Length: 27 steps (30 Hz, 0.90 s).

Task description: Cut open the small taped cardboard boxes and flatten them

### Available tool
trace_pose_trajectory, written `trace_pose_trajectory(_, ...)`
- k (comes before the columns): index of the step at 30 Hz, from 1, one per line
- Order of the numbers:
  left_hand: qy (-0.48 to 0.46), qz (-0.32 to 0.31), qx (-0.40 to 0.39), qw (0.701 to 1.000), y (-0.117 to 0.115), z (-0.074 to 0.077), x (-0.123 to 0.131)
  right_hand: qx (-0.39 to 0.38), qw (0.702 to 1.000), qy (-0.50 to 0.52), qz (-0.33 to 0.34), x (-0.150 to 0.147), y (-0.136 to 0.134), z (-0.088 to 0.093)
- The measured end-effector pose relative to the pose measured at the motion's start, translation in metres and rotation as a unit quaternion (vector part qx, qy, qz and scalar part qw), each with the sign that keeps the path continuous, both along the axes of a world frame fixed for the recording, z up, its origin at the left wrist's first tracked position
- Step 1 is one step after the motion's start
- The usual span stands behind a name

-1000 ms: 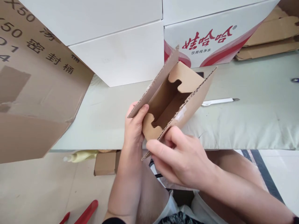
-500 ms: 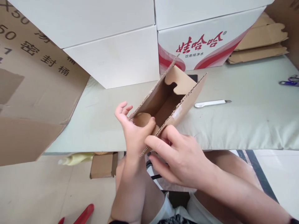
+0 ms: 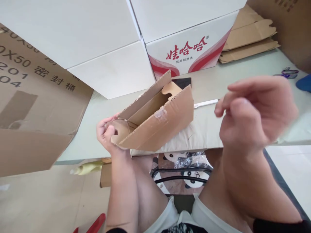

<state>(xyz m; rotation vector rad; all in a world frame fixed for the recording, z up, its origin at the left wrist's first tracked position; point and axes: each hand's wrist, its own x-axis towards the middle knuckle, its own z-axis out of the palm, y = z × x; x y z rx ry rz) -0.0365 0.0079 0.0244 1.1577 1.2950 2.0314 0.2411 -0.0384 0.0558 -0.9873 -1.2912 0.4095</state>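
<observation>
An opened cardboard box [image 3: 155,126] stands tilted on the covered table, its top flaps raised and a piece of clear tape on its near side. My left hand [image 3: 105,134] grips the notched flap at its left end, thumb on the inside and fingers outside. Lifted off to the right, my right hand [image 3: 257,113] is apart from the box, its fingers loosely curled and slightly blurred. I see nothing in its palm. Between the box and that hand lies a white utility knife [image 3: 206,103], partly hidden.
White cartons [image 3: 116,71] stack up behind the box, with a black flat object [image 3: 183,83] before them. A large brown carton [image 3: 36,113] stands left. Flattened cardboard [image 3: 250,48], purple scissors-like item [image 3: 288,73] and a blue object [image 3: 304,83] are at right.
My right hand has let go of the box's near side and swung up to the right. The box has tipped and moved left with my left hand, which now closes on its end flap.
</observation>
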Motion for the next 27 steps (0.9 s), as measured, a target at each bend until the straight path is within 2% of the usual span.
trace_pose_trajectory(1, -0.014, -0.015, -0.004, 1.0, 0.001, 0.0, -0.001, 0.037, 0.997, 0.051, -0.035, 0.01, 0.011, -0.009)
trace_pose_trajectory(3, -0.035, -0.051, -0.023, 0.998, 0.002, 0.001, 0.0, 0.013, 0.998, 0.051, -0.027, 0.023, 0.033, -0.027)
trace_pose_trajectory(6, -0.059, -0.119, -0.077, 0.988, -0.003, 0.003, 0.004, -0.072, 0.995, -0.053, 0.047, 0.027, 0.05, -0.042)
trace_pose_trajectory(8, -0.064, -0.157, -0.103, 0.98, -0.008, 0.005, 0.008, -0.084, 0.982, -0.133, 0.101, 0.022, 0.05, -0.042)
trace_pose_trajectory(10, -0.063, -0.176, -0.092, 0.978, -0.011, 0.004, 0.01, -0.076, 0.964, -0.214, 0.138, 0.016, 0.044, -0.036)
trace_pose_trajectory(13, -0.074, -0.196, -0.065, 0.976, -0.015, 0.001, 0.01, -0.063, 0.938, -0.304, 0.154, 0.009, 0.027, -0.023)
trace_pose_trajectory(16, -0.086, -0.217, -0.082, 0.969, -0.03, -0.002, 0.008, -0.054, 0.919, -0.354, 0.165, 0.008, -0.005, -0.016)
trace_pose_trajectory(18, -0.096, -0.243, -0.125, 0.957, -0.052, -0.004, 0.007, -0.052, 0.908, -0.375, 0.182, 0.01, -0.038, -0.015)
trace_pose_trajectory(23, -0.142, -0.268, -0.273, 0.913, -0.138, -0.017, 0.015, -0.087, 0.9, -0.374, 0.206, 0.018, -0.147, -0.03)
trace_pose_trajectory(25, -0.17, -0.282, -0.281, 0.901, -0.174, -0.02, 0.017, -0.092, 0.901, -0.367, 0.211, 0.021, -0.184, -0.034)
trace_pose_trajectory(27, -0.193, -0.311, -0.26, 0.894, -0.204, -0.021, 0.016, -0.092, 0.905, -0.358, 0.208, 0.023, -0.21, -0.033)
